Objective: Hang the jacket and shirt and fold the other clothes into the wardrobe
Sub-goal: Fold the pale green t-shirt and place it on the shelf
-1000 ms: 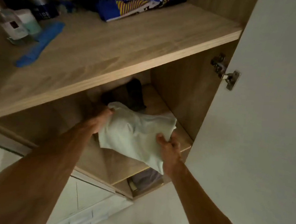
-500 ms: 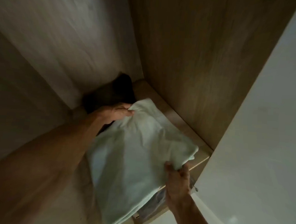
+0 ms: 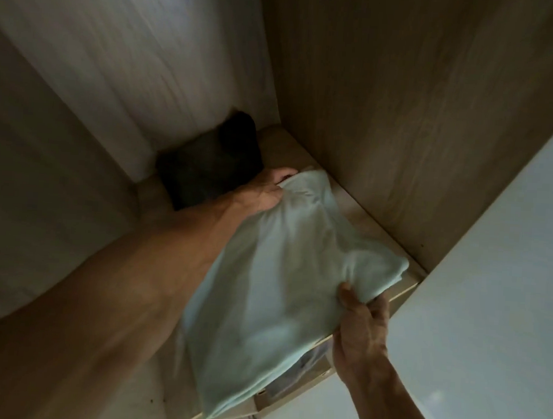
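A folded pale mint-green garment [image 3: 283, 294] lies across the wooden wardrobe shelf [image 3: 365, 221], its near end hanging past the shelf's front edge. My left hand [image 3: 266, 192] grips its far corner, deep inside the compartment. My right hand [image 3: 361, 331] pinches the near right corner at the shelf's front edge. A dark folded garment [image 3: 206, 172] sits in the back corner of the same shelf, just behind my left hand.
The wardrobe's wooden side wall [image 3: 403, 120] rises on the right, its back panel [image 3: 147, 72] ahead. The white open door [image 3: 508, 256] stands at right. Under the shelf edge another compartment shows grey cloth [image 3: 304, 373].
The view has dropped from the upper shelf into the lower compartment. Both hands have carried the mint garment further in onto the shelf, the left hand nearer the dark garment.
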